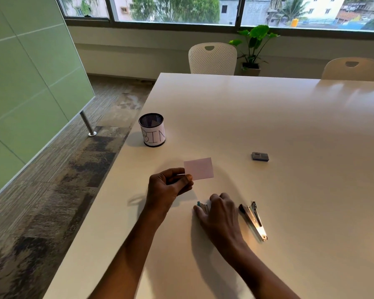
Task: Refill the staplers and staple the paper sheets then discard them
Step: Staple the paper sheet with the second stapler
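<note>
The white table (289, 117) is smooth and glossy, so small things probably slide on it easily. Near its left edge stands the mesh cup labelled BIN (152, 130), light and likely easy to tip. The left hand (167, 186) pinches the paper sheet (200, 168) by its left edge between thumb and fingers, holding it just above the table. It is thin and floppy, so a hold near the stapling corner would steady it. The right hand (219, 212) curls over the small teal stapler (202, 205) lying on the table. It looks rigid and light, best gripped across its body. Just beside that hand lies the silver stapler (254, 219), hinged open. The staple box (260, 156) sits well apart.
</note>
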A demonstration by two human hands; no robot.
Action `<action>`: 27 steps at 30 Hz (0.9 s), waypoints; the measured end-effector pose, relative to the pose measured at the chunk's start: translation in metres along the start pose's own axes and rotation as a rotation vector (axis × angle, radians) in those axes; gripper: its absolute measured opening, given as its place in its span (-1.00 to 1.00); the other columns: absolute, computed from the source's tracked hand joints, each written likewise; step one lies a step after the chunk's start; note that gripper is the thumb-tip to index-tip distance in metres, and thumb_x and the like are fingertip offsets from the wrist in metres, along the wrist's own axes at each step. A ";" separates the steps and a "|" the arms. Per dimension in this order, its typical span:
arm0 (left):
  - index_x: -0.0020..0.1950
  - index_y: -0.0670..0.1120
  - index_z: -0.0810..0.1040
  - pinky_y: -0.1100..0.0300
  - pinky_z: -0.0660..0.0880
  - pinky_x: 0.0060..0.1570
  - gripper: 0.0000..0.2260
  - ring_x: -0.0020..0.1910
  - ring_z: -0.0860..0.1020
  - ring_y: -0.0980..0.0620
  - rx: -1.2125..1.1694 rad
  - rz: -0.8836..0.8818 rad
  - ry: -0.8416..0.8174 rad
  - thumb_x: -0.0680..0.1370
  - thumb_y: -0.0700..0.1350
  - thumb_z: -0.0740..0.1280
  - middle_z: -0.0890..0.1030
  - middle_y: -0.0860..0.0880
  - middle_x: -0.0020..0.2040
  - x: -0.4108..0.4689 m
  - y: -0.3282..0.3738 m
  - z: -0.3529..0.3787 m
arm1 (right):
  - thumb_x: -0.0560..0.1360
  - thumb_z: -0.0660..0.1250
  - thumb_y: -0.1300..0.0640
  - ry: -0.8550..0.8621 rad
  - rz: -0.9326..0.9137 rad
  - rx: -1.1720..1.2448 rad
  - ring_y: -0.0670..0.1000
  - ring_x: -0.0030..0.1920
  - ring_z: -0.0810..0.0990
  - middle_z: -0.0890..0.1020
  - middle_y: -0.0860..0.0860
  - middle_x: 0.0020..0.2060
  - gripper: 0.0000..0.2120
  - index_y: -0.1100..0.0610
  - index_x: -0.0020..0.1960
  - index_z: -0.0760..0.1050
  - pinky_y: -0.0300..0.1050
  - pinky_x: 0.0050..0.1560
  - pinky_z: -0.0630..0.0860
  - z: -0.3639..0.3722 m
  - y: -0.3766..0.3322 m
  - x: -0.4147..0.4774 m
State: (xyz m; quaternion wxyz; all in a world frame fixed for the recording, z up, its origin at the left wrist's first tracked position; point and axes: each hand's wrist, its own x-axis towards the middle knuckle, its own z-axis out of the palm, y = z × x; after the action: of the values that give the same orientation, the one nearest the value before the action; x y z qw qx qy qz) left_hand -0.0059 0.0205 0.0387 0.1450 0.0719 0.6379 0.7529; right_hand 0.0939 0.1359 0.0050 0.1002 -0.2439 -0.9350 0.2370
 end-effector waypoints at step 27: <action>-0.02 -0.03 0.69 0.15 0.67 -0.14 -0.83 -0.11 0.74 -0.08 0.059 0.008 -0.082 0.45 -0.26 0.49 0.75 -0.07 -0.06 -0.008 0.009 0.009 | 0.43 0.48 -0.04 -0.318 0.394 1.560 0.07 -0.03 0.62 0.72 0.08 -0.06 -0.65 0.10 0.15 0.63 -0.15 -0.19 0.59 -0.044 -0.017 0.023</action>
State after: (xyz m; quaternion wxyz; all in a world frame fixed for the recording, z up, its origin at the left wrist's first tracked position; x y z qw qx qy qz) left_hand 0.0031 0.0253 0.0494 0.1660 0.1095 0.6530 0.7308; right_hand 0.0808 0.1520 0.0531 0.0638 -0.2273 -0.4447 0.8640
